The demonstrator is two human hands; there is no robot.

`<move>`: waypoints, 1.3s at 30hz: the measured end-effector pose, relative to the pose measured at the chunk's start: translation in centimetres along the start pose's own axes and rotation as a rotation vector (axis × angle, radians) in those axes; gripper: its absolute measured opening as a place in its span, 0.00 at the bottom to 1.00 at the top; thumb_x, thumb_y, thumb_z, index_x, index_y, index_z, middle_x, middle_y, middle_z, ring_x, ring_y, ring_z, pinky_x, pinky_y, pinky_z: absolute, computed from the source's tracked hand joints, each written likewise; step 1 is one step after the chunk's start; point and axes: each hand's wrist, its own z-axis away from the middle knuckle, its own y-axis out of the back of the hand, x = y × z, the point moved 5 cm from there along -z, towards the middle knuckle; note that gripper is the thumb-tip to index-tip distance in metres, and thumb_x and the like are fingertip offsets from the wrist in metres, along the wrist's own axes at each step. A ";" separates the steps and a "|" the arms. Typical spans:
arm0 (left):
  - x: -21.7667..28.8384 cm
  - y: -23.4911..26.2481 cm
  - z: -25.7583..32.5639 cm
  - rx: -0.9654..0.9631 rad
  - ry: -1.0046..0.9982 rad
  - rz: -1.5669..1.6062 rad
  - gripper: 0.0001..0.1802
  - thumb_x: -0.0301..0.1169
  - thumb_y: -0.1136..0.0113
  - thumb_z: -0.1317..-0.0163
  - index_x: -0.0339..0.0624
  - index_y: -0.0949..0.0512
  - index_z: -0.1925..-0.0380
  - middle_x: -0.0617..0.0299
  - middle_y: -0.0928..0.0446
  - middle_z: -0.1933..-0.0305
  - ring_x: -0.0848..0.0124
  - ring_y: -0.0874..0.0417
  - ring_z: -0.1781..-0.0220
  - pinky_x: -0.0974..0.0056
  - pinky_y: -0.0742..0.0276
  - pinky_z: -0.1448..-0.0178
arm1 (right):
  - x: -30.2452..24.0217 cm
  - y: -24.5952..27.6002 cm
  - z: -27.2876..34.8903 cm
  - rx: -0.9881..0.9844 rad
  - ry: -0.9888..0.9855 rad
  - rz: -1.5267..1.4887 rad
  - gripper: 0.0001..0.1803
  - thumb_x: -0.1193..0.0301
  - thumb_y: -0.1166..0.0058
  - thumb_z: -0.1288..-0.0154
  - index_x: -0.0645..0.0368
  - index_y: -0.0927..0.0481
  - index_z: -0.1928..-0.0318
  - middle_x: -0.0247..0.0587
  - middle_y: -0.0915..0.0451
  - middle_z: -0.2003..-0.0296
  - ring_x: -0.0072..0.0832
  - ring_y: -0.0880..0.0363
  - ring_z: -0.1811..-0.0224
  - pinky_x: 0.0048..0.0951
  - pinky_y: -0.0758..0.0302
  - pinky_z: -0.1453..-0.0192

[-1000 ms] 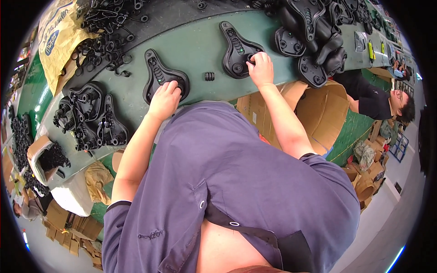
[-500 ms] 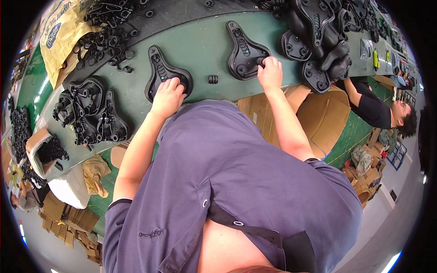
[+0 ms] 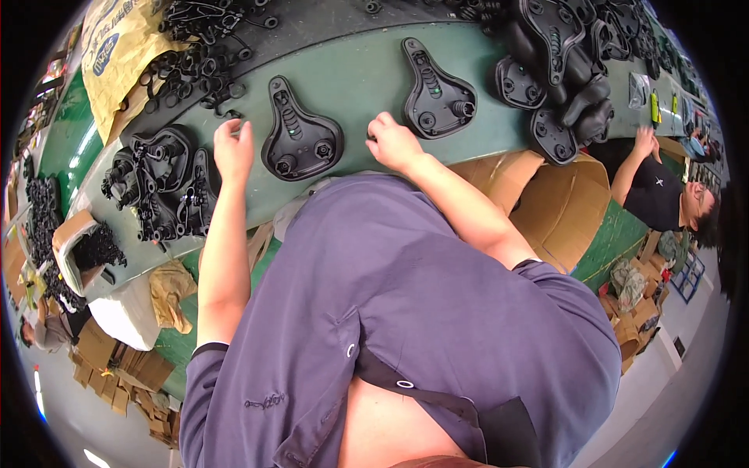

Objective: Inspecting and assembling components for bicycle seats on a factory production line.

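Note:
Two black saddle bases lie underside up on the green bench (image 3: 359, 78). My left hand (image 3: 232, 147) hovers with its fingers apart just left of the nearer saddle base (image 3: 300, 132) and holds nothing. Between the two bases, at the bench's front edge, my right hand (image 3: 392, 142) is curled shut. It covers the spot where a small black part lay, and that part is hidden under the fingers. The second saddle base (image 3: 434, 92) sits just right of that hand.
A heap of black saddle parts (image 3: 160, 183) lies left of my left hand, and another heap (image 3: 558, 54) is piled at the far right. Loose black clamps (image 3: 199, 54) lie behind, beside a yellow sack (image 3: 117, 54). An open cardboard box (image 3: 562, 203) stands under the bench. Another person (image 3: 663, 187) works at the right.
My left hand came off the near saddle base and moved left, fingers spread. My right hand left the far saddle base and moved left onto the small black part between them.

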 end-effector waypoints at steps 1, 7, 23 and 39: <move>-0.9 0.1 0.0 -0.024 0.066 0.015 0.18 0.39 0.28 0.30 0.36 0.15 0.50 0.51 0.14 0.51 0.58 0.11 0.56 0.56 0.16 0.47 | -0.6 2.3 0.5 0.151 0.031 -0.083 0.12 0.66 0.33 0.32 0.57 0.21 0.55 0.48 0.22 0.50 0.51 0.12 0.59 0.50 0.13 0.56; -8.8 -1.4 0.1 -0.125 0.380 0.187 0.23 0.43 0.30 0.26 0.32 0.17 0.46 0.59 0.13 0.57 0.71 0.13 0.58 0.64 0.17 0.52 | 3.7 9.2 4.3 0.509 -0.134 0.020 0.13 0.65 0.29 0.34 0.56 0.20 0.58 0.43 0.19 0.49 0.48 0.13 0.57 0.47 0.16 0.55; -10.4 -4.8 -4.8 -0.078 0.888 0.725 0.25 0.35 0.38 0.25 0.23 0.26 0.38 0.50 0.17 0.53 0.63 0.10 0.61 0.61 0.12 0.60 | 3.1 11.4 -6.3 0.457 -0.010 -0.072 0.19 0.68 0.33 0.35 0.63 0.18 0.46 0.53 0.16 0.45 0.50 0.16 0.42 0.44 0.19 0.36; -4.4 -0.2 6.5 -0.152 0.310 0.029 0.39 0.44 0.24 0.35 0.34 0.29 0.32 0.39 0.29 0.32 0.41 0.18 0.38 0.46 0.18 0.35 | 8.4 12.1 -26.2 0.630 -0.534 -0.322 0.22 0.58 0.32 0.44 0.69 0.13 0.66 0.55 0.09 0.65 0.44 0.10 0.60 0.44 0.17 0.46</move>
